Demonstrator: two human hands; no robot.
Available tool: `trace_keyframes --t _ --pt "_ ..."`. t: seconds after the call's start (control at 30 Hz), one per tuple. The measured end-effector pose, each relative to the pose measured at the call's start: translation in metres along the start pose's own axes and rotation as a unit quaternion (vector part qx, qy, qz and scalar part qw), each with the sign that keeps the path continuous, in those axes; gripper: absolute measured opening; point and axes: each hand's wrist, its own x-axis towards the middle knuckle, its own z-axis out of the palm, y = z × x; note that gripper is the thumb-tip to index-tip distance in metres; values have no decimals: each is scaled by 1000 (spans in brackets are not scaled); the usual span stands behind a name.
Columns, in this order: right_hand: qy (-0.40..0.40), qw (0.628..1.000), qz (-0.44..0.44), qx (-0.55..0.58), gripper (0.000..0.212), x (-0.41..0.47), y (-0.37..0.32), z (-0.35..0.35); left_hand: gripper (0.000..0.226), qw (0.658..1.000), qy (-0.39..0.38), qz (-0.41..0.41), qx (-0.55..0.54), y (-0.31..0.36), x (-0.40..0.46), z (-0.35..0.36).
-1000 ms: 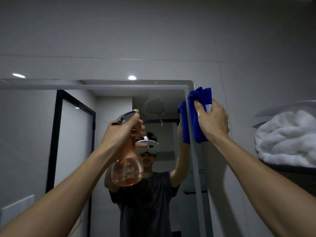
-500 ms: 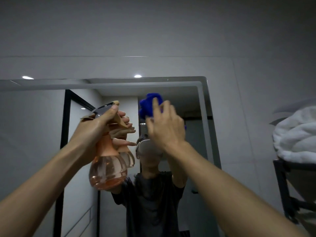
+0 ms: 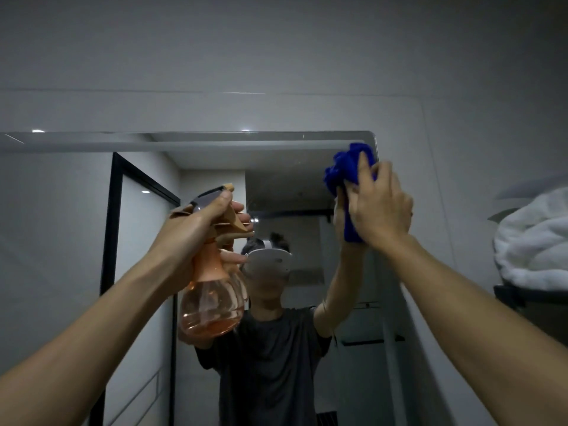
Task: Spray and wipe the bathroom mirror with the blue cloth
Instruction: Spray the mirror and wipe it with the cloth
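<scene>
Mirror (image 3: pixel 215 167) on wall; right hand (image 3: pixel 379 207) presses bunched blue cloth (image 3: pixel 341 172) near top-right corner. Left hand (image 3: pixel 190 229) grips orange spray bottle (image 3: pixel 212 302). Risk: cloth overruns frame edge, corner left streaky.

The rectangular wall mirror (image 3: pixel 76 241) lies open across its left half. Centre-left, the left hand (image 3: pixel 187 232) holds up a peach translucent plastic spray bottle (image 3: pixel 212 305). Far right, folded white towels (image 3: pixel 534 244) on a dark rack (image 3: pixel 528 298) crowd the wall beside the mirror's right edge.
</scene>
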Motion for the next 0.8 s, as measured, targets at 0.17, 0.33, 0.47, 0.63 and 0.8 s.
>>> trace_keyframes --t 0.17,0.33,0.47,0.63,0.8 --pt "-1 990 129 54 57 41 -29 -6 38 1000 4 11 -7 8 4 -1" --pt "1 994 -81 73 62 19 -95 -5 41 1000 15 25 -6 10 3 -16" --pt "0 959 -281 40 67 -37 -107 0 40 999 26 40 -12 10 3 -26" --pt "12 955 -296 5 67 -25 -47 5 39 998 37 57 -16 11 3 -31" --pt "22 999 -26 -24 59 37 -3 3 36 998 33 59 -16 11 6 -30"
